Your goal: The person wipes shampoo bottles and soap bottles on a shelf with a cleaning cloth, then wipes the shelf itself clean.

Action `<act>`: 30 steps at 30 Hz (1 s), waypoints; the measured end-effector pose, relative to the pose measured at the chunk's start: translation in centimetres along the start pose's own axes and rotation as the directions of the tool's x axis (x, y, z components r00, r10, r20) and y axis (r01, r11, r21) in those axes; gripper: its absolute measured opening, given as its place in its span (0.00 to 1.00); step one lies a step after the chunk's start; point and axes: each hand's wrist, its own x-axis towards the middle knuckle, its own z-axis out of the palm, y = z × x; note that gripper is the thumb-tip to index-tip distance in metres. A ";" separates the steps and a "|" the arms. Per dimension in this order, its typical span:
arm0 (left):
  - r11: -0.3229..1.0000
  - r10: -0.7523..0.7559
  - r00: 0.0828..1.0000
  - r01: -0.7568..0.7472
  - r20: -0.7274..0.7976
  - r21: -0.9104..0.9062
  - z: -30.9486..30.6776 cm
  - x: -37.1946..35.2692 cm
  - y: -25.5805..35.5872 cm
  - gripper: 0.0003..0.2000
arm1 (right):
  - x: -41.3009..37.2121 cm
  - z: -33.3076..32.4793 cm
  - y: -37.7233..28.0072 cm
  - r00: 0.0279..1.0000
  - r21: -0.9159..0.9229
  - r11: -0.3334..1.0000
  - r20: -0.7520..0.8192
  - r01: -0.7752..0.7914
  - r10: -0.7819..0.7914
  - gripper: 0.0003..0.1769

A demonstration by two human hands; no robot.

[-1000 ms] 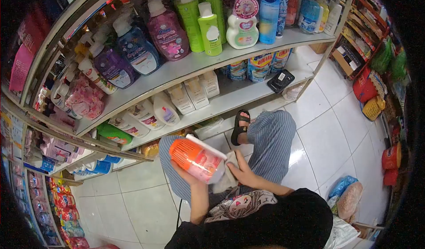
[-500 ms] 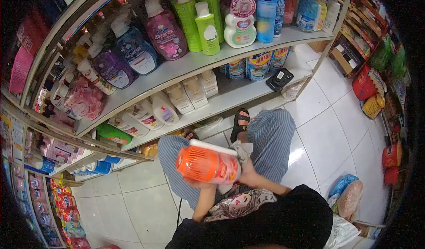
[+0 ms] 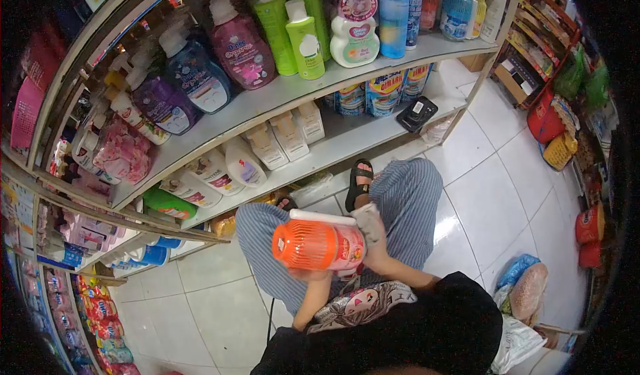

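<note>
An orange container [image 3: 303, 245] with a ribbed end and a printed pink-red label lies sideways over my lap. A white bar [image 3: 323, 218] runs along its far side. My left hand [image 3: 308, 275] is wrapped under the ribbed part, its fingers partly hidden by the container. In my right hand [image 3: 377, 252] a greyish-white cloth [image 3: 368, 222] is bunched against the label end of the container.
Shelves [image 3: 267, 102] ahead hold pump bottles, green bottles [image 3: 305, 42] and spray cans. On the lower shelf stand white bottles [image 3: 243, 163], boxes and a black device [image 3: 417, 114]. Bags [image 3: 527, 292] lie on the tiled floor at right.
The container has shifted slightly right and turned a little. My right hand and the cloth have moved up and right around its label end.
</note>
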 end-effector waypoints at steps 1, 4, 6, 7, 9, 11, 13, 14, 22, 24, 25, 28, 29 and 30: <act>1.000 0.010 1.000 -0.010 -0.003 0.001 -0.1 -0.1 0.1 0.39 | -0.4 0.7 -0.4 0.970 0.149 0.959 0.038 -0.242 0.239 0.26; 0.999 0.045 0.999 -0.045 -0.009 0.010 -0.6 0.3 0.3 0.39 | -0.8 1.4 -2.5 0.950 -0.012 0.971 0.203 -0.240 0.238 0.23; 0.996 0.083 0.997 -0.083 0.002 0.036 -1.0 0.8 0.6 0.39 | -0.6 1.3 -4.4 0.935 -0.269 0.962 0.351 0.049 0.050 0.22; 0.992 0.106 0.994 -0.107 0.019 0.064 -1.3 1.1 0.7 0.39 | 0.4 0.9 -5.4 0.871 -0.464 0.883 0.402 -0.073 0.283 0.23; 0.965 0.177 0.980 -0.191 0.089 0.181 -2.0 1.9 1.2 0.40 | 3.7 1.1 -9.8 0.620 -0.878 0.471 0.416 0.083 0.665 0.32; 0.897 0.249 0.951 -0.298 0.185 0.327 -2.5 2.4 1.2 0.40 | 4.6 0.6 -11.3 0.705 -0.801 0.569 0.512 0.186 0.491 0.35; 0.822 0.294 0.926 -0.372 0.237 0.432 -2.6 2.8 0.5 0.40 | 4.5 1.0 -12.1 0.760 -0.714 0.630 0.582 0.305 0.291 0.38; 0.830 0.292 0.938 -0.345 0.186 0.439 -2.1 2.5 -0.2 0.41 | 4.5 2.0 -12.3 0.762 -0.733 0.604 0.573 0.312 0.302 0.42; 0.628 0.127 0.954 -0.290 0.273 0.722 2.5 2.2 1.1 0.38 | 3.7 1.1 -9.1 0.871 -0.505 0.857 0.461 0.102 0.168 0.45; 0.384 0.153 0.873 -0.485 0.464 0.786 3.8 2.2 1.9 0.37 | 3.1 0.6 -8.8 0.879 -0.518 0.854 0.428 0.046 0.212 0.44; 0.382 0.114 0.858 -0.503 0.500 0.775 4.0 2.1 2.1 0.36 | 2.8 0.1 -7.7 0.898 -0.433 0.901 0.403 0.017 0.177 0.44; 0.439 0.068 0.829 -0.525 0.556 0.729 5.2 2.0 3.1 0.36 | 2.7 -0.7 -7.5 0.914 -0.313 0.949 0.378 -0.022 0.146 0.43; 0.433 0.083 0.837 -0.520 0.541 0.737 4.8 1.9 2.5 0.36 | 2.9 -0.6 -7.6 0.914 -0.275 0.961 0.381 -0.034 0.141 0.42; 0.626 0.134 0.880 -0.432 0.456 0.649 4.2 1.9 1.6 0.35 | 3.0 -0.4 -7.7 0.901 -0.271 0.962 0.408 -0.036 0.149 0.42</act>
